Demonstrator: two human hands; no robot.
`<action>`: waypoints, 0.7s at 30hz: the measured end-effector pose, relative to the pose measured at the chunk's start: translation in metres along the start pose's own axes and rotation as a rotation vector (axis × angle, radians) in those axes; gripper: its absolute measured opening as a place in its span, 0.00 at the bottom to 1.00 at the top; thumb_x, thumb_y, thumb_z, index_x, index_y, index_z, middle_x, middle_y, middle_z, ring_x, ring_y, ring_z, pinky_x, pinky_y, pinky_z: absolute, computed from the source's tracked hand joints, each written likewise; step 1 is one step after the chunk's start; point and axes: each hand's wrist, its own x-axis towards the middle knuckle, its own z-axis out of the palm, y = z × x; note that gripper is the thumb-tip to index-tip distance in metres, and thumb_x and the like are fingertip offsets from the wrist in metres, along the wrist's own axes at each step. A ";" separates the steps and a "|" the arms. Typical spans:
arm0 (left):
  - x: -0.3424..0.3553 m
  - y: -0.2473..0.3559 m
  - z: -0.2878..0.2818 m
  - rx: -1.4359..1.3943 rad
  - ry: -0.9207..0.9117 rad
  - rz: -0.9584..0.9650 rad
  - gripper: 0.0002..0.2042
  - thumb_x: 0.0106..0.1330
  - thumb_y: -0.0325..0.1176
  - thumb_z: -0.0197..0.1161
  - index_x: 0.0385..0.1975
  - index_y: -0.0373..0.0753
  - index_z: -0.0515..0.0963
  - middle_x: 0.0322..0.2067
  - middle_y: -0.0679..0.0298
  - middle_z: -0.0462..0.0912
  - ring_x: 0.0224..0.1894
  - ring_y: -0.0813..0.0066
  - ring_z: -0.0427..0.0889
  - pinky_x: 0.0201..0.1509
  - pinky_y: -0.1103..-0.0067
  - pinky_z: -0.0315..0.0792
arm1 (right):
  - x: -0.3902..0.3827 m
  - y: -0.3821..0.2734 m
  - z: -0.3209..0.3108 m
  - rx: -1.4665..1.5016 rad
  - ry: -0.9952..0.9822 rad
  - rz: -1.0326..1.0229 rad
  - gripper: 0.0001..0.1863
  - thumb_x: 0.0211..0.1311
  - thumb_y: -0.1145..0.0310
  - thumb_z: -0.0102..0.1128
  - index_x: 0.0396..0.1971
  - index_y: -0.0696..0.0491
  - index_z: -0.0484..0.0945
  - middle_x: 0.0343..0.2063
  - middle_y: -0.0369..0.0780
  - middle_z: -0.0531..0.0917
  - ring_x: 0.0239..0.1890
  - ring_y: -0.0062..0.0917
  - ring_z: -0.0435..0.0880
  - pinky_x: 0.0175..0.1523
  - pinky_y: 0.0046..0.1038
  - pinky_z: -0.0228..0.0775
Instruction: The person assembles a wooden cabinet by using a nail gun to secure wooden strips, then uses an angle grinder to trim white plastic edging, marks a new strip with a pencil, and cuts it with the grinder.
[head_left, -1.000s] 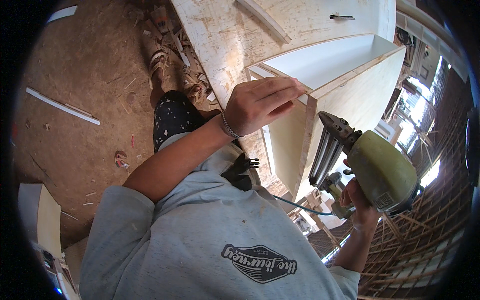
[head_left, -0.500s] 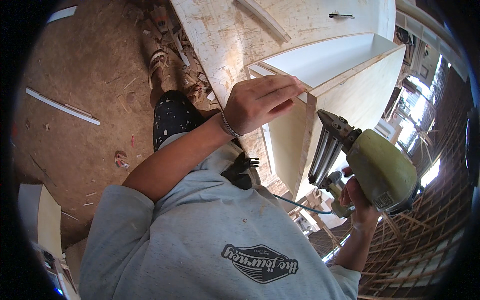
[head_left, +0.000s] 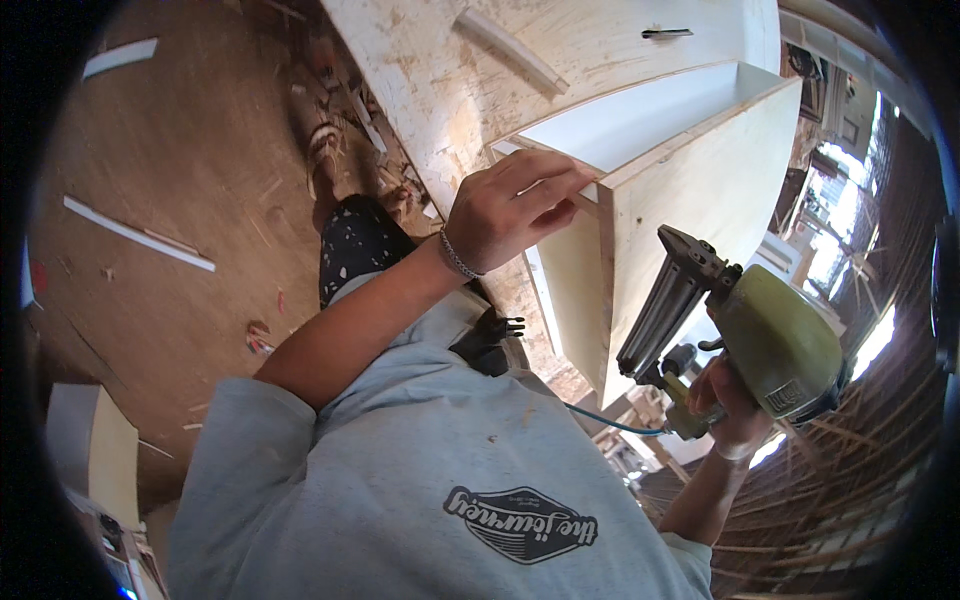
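Note:
A wooden box (head_left: 690, 195), open at the top with white inner faces and bare plywood outside, stands on the workbench. At its near corner, my left hand (head_left: 515, 205) grips the box's upper edge with bent fingers held close together; the thumb is hidden. My right hand (head_left: 733, 405) is wrapped round the handle of a green pneumatic nail gun (head_left: 780, 340). The gun's dark nose points up and to the left, beside the plywood face and apart from it. A thin blue-green air hose (head_left: 615, 425) runs from the bottom of the gun's handle.
The worn workbench (head_left: 430, 75) carries a loose wood strip (head_left: 512, 50) and a small dark object (head_left: 667, 33). Offcuts lie under its left edge. On the brown floor (head_left: 190, 330) are a long white strip (head_left: 140, 233) and scraps. A pale panelled box (head_left: 95, 445) stands at lower left.
The nail gun's nose has moved right and away from the box's corner edge. My left fingers are now more bent over that corner. The whole view has shifted slightly.

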 end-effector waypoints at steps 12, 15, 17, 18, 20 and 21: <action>0.001 -0.017 -0.016 0.230 -0.216 0.013 0.15 0.56 0.24 0.73 0.44 0.33 0.82 0.44 0.50 0.85 0.46 0.54 0.86 0.49 0.69 0.80 | -0.178 0.141 -0.047 0.307 0.362 0.271 0.11 0.61 0.70 0.68 0.41 0.58 0.80 0.20 0.35 0.78 0.16 0.19 0.75 0.21 0.24 0.66; -0.006 -0.025 -0.017 0.295 -0.290 -0.026 0.14 0.56 0.24 0.74 0.43 0.33 0.83 0.43 0.52 0.84 0.45 0.53 0.85 0.49 0.68 0.79 | -0.260 0.209 -0.055 0.396 0.648 0.405 0.11 0.62 0.68 0.68 0.39 0.57 0.79 0.19 0.35 0.77 0.16 0.19 0.74 0.21 0.24 0.66; -0.009 -0.033 -0.020 0.365 -0.292 -0.073 0.15 0.56 0.23 0.74 0.43 0.32 0.82 0.43 0.53 0.84 0.45 0.54 0.85 0.49 0.68 0.79 | -0.289 0.245 -0.067 0.409 0.786 0.465 0.11 0.63 0.66 0.67 0.37 0.57 0.79 0.18 0.34 0.76 0.15 0.19 0.74 0.20 0.25 0.67; -0.008 -0.033 -0.020 0.349 -0.250 -0.090 0.13 0.56 0.23 0.74 0.41 0.32 0.81 0.40 0.53 0.84 0.42 0.55 0.84 0.48 0.68 0.78 | -0.304 0.264 -0.069 0.398 0.833 0.502 0.11 0.63 0.65 0.67 0.37 0.57 0.79 0.18 0.34 0.76 0.15 0.19 0.73 0.20 0.25 0.67; -0.013 -0.032 -0.015 0.417 -0.262 -0.102 0.13 0.57 0.22 0.73 0.40 0.32 0.80 0.38 0.54 0.83 0.41 0.57 0.83 0.48 0.69 0.78 | -0.305 0.287 -0.074 0.314 0.893 0.628 0.10 0.64 0.64 0.67 0.34 0.55 0.79 0.18 0.33 0.75 0.15 0.17 0.73 0.21 0.25 0.67; -0.016 -0.030 -0.008 0.442 -0.266 -0.088 0.12 0.57 0.22 0.73 0.40 0.32 0.80 0.37 0.54 0.82 0.40 0.57 0.83 0.48 0.69 0.78 | -0.302 0.296 -0.073 0.274 0.916 0.708 0.10 0.64 0.63 0.67 0.32 0.54 0.79 0.17 0.32 0.75 0.16 0.16 0.73 0.21 0.25 0.67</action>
